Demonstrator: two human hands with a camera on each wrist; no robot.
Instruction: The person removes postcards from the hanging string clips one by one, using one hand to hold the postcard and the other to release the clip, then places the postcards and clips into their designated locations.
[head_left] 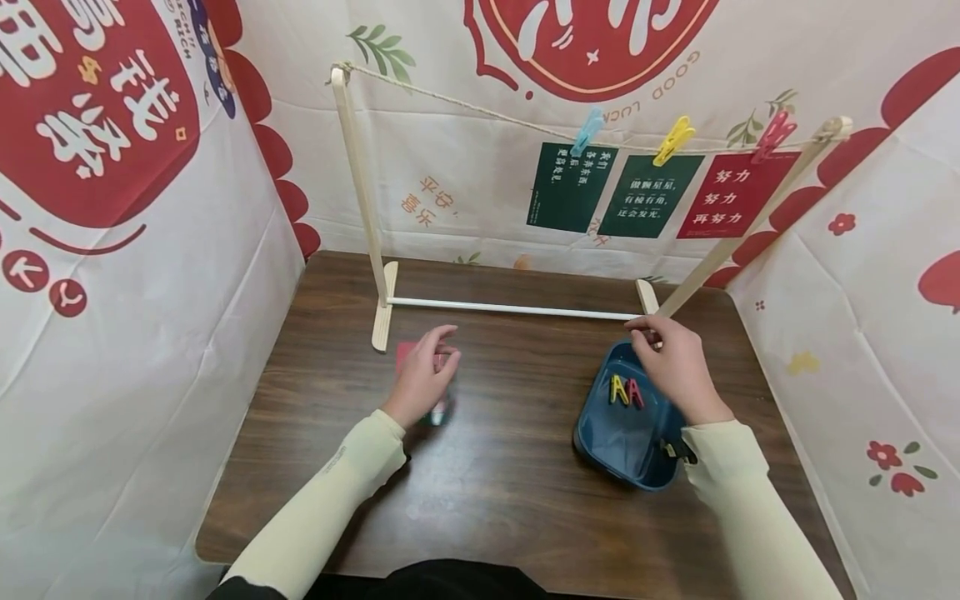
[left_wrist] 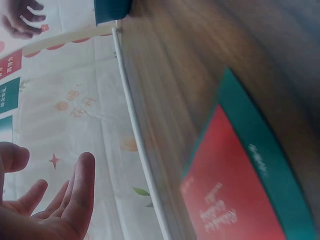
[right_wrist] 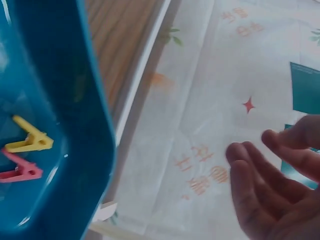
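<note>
My left hand (head_left: 424, 377) hovers over the table's left part with fingers relaxed, holding nothing. Under it lie a red card (left_wrist: 230, 185) and a green card (left_wrist: 265, 155), overlapping each other and largely hidden by the hand in the head view. Above the far edge of a blue bin (head_left: 600, 417) is my right hand (head_left: 677, 367), its fingers loosely bent and nothing between them. Inside the bin are a yellow clothespin (right_wrist: 31, 137) and a red clothespin (right_wrist: 21, 169).
A wooden stand with a white crossbar (head_left: 517, 310) spans the table's back. From its string (head_left: 465, 106) hang two green cards (head_left: 572, 187) and a red one (head_left: 731, 196), clipped by blue (head_left: 587, 132), yellow (head_left: 674, 140) and red (head_left: 774, 135) clothespins. Printed cloth surrounds the table.
</note>
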